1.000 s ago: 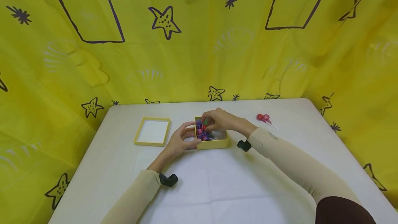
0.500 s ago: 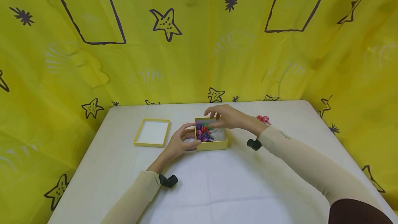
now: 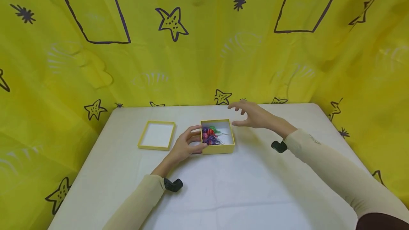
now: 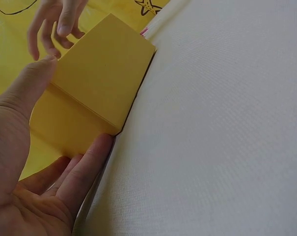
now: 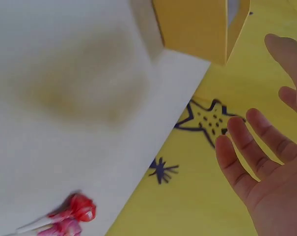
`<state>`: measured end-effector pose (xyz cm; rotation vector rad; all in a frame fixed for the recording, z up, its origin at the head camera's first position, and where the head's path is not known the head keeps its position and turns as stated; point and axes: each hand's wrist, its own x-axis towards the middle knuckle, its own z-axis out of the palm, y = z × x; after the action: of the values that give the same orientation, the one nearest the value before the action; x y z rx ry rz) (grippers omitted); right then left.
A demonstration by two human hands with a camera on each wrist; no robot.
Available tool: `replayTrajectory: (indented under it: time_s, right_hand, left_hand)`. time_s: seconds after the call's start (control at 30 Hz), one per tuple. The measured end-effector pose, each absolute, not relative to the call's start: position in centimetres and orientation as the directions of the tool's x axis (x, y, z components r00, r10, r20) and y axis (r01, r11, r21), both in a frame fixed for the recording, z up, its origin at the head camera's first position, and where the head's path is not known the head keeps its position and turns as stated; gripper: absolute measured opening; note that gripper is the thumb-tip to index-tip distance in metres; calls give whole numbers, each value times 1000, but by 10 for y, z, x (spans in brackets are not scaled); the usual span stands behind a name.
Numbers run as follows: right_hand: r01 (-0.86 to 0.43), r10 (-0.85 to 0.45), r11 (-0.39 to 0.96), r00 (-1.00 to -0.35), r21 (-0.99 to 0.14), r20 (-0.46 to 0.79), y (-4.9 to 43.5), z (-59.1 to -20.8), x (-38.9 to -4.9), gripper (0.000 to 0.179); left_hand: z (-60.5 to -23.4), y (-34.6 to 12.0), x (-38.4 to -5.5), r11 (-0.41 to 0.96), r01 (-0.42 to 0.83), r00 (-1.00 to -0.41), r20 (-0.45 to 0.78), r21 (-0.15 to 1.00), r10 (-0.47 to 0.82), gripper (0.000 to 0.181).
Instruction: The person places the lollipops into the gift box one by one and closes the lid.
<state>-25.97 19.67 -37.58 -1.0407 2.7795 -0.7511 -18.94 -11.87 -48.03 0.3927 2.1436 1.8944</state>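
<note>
Here we grip the yellow box [image 3: 218, 149] at nine o'clock with our left hand [image 3: 186, 144], right hand [image 3: 257, 115] spread at its two o'clock, the shallow lid [image 3: 156, 135] lying beyond nine.

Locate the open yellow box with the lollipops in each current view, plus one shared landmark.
Head: yellow box below centre, slightly right.
Left wrist: yellow box, upper left.
Right wrist: yellow box, top edge, right of centre, partly cut off.
Shared landmark: right hand; head, right of the box; left wrist, top left; right wrist, right edge.

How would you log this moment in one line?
left grip: holds yellow square box; right grip: empty, near box; colourful wrapped lollipops: inside box
</note>
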Motion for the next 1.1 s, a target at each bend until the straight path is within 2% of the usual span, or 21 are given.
replayTrajectory:
  time_s: [0.4, 0.8, 1.1]
  right_hand:
    - [-497, -516, 735, -851, -462, 96, 254, -392, -265, 56]
    - [-469, -466, 748, -875, -471, 131, 298, -412, -268, 55]
    - [-348, -383, 789, -923, -507, 38, 321, -429, -272, 60]
  left_hand:
    - [-481, -119, -191, 112, 28, -932, -14, 993, 362, 76]
    - [-481, -121, -189, 146, 51, -936, -4, 988, 353, 77]
    - [-482, -121, -190, 139, 58, -935, 6, 989, 354, 76]
